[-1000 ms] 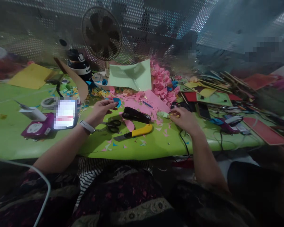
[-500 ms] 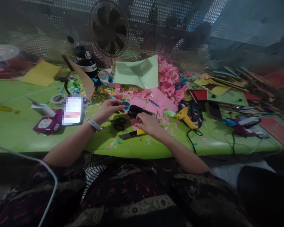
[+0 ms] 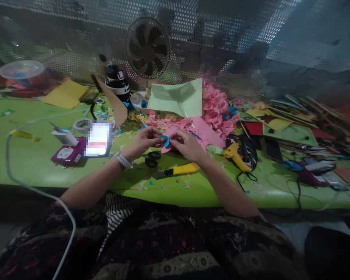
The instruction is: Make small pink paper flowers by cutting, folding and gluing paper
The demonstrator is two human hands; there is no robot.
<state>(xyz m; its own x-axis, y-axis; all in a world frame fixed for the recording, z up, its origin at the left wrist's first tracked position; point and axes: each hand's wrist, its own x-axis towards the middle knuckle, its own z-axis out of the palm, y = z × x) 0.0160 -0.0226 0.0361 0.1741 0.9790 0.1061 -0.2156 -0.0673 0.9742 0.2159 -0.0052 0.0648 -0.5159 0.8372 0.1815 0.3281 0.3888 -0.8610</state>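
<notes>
My left hand [image 3: 144,142] and my right hand [image 3: 186,144] meet above the green table [image 3: 32,163]. Both pinch a small blue paper piece [image 3: 165,140] with a pink scrap just under it. The fingers of both hands are curled together around this piece. A white watch sits on my left wrist [image 3: 123,160]. Black scissors [image 3: 152,158] lie just below my left hand. A yellow utility knife [image 3: 177,170] lies on the table below my right hand.
A yellow glue gun [image 3: 236,154] with a black cord lies to the right. A phone [image 3: 97,140] and a purple box [image 3: 67,154] sit on the left. A small fan [image 3: 147,48], a pale green sheet [image 3: 177,99], pink paper flowers [image 3: 218,111] and coloured sheets crowd the back.
My right hand left the yellow glue gun at the right, passed over the black stapler and came to the blue piece held by my left hand. The view shifted rightward.
</notes>
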